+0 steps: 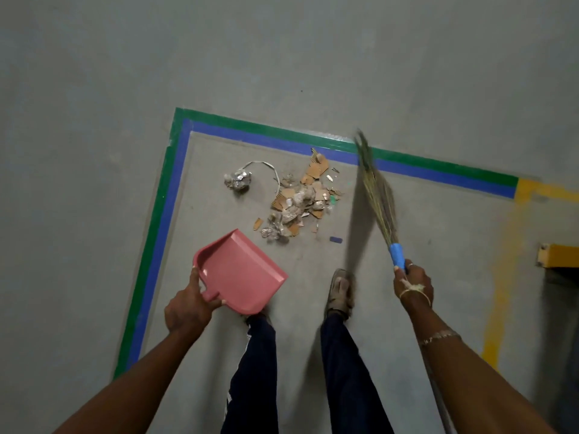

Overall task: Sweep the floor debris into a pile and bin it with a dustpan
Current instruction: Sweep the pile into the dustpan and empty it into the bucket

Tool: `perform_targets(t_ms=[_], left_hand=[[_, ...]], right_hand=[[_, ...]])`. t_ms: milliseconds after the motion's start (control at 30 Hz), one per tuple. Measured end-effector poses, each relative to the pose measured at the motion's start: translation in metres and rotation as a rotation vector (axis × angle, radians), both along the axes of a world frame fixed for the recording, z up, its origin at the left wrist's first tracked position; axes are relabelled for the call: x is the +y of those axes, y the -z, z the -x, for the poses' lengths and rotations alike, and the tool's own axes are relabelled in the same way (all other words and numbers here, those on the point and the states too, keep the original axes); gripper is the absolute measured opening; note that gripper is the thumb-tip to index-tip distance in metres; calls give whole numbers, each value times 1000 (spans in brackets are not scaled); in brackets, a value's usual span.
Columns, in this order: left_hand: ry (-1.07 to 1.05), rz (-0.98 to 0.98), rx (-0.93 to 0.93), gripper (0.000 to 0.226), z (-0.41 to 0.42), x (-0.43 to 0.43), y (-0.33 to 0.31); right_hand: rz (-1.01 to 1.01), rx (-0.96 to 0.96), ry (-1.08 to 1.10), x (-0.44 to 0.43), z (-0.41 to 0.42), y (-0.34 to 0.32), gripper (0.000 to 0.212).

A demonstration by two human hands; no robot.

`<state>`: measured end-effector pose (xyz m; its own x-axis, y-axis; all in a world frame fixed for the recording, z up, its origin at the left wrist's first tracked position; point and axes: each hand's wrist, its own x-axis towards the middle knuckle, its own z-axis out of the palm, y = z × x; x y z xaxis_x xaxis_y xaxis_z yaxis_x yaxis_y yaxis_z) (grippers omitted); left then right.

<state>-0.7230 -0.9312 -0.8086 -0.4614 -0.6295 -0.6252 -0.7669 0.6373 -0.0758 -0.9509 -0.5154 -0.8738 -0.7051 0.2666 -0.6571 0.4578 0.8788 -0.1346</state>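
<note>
A pile of debris, cardboard scraps and crumpled foil, lies on the grey floor inside a taped corner. A separate foil ball with a curled white strip sits just left of it. My left hand grips the handle of a pink dustpan, held above the floor just short of the pile, mouth pointing away from me. My right hand holds a grass broom by its blue handle, bristles raised and blurred to the right of the pile.
Green and blue floor tape frames the corner at left and behind the pile. Yellow paint marks the floor at right, beside a yellow object at the edge. A small blue scrap lies near my sandalled foot.
</note>
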Motion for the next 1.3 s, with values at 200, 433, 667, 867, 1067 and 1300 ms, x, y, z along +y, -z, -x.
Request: perform_targets(t_ms=[200,433,667,867,1067,1300], left_hand=[[-109,20,-115,111,-2,64,4],[-210,18,-89,107,-4,102,3],[-264,-11,-65,101,-14,117,9],[-240,12,-69,101,-36,95,0],[-168,58,-56,107,-74,51,-12],[-2,36,-53,106,-108,12,-18]], right_hand=[[51,-141,-317,14,29,21,40],[158,-118,-375,59,2,-17,46],[190,14,-332,88,-20,-47,48],[306,72,-430,0,-28,-57,49],[135,60,-780,-168,-27,-51,49],[-144,41,-904,-271,-35,-44,38]])
